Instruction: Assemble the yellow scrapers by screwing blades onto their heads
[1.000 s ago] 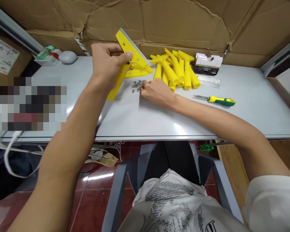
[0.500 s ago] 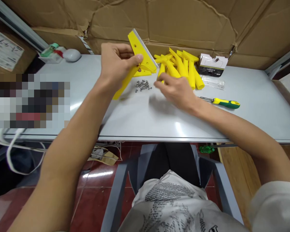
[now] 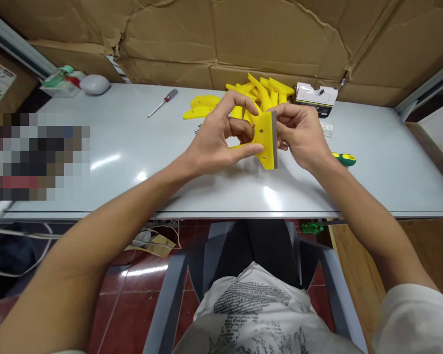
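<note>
My left hand [image 3: 221,140] is closed on a yellow scraper [image 3: 265,135], its thumb over the flat head and its fingers behind. Two small holes show in the head, and a grey blade strip runs along its right edge. My right hand [image 3: 302,132] is closed in a pinch right beside that blade edge; whatever its fingertips hold, if anything, is hidden. Behind the hands lies a heap of yellow scraper handles [image 3: 276,91], with more yellow pieces [image 3: 201,112] to the left. My left hand covers most of the small screws.
A grey-handled screwdriver [image 3: 163,103] lies at the back left. Beyond my right wrist are a green-and-yellow screwdriver [image 3: 347,159], partly covered, a clear strip [image 3: 328,130] and a black-and-white box [image 3: 316,101]. A cardboard wall [image 3: 170,44] closes the table's back.
My left hand has brought the scraper right and down, turning its blade edge toward my right hand. My right hand has moved from beside the screws to the blade edge.
</note>
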Demonstrator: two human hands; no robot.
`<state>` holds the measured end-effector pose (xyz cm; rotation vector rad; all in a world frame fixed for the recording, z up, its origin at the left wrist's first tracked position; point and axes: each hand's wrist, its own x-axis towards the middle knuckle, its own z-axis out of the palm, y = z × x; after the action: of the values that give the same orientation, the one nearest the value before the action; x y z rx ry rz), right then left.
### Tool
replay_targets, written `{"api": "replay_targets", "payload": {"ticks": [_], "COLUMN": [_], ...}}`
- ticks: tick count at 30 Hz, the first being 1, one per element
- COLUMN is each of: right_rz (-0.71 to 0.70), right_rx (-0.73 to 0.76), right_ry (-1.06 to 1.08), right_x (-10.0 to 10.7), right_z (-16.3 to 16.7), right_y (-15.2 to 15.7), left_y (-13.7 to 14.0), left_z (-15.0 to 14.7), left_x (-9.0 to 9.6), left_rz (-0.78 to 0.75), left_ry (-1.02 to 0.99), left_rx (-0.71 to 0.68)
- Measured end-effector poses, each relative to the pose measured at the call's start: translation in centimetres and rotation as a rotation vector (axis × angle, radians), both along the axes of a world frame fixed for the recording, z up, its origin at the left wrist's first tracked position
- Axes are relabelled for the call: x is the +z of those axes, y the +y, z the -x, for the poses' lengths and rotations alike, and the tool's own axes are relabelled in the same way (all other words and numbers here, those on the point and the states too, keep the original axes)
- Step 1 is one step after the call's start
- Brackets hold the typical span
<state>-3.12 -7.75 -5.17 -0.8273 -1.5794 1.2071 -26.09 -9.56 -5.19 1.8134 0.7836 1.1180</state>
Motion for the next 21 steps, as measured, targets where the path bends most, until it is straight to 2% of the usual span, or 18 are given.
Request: {"api": "replay_targets", "payload": {"ticks": [7, 14, 21], "right_rz": [0.01, 0.09, 0.103], "right_rx": [0.011, 0.082, 0.128], "right_ry": [-0.045, -0.059, -0.124], "right_x": [0.0, -0.1, 0.3], "right_z": [-0.2, -0.7, -1.3], "right_y": [-0.2, 0.2, 0.1], "left_y": [0.1, 0.2, 0.6], "left_z": [0.3, 0.5, 0.3], "left_x": [-0.1, -0.3, -0.5], "left_rz": [0.008, 0.032, 0.027], "left_ry": [0.003, 0.063, 0.049], "left_rx": [-0.003, 0.03, 0.044]}}
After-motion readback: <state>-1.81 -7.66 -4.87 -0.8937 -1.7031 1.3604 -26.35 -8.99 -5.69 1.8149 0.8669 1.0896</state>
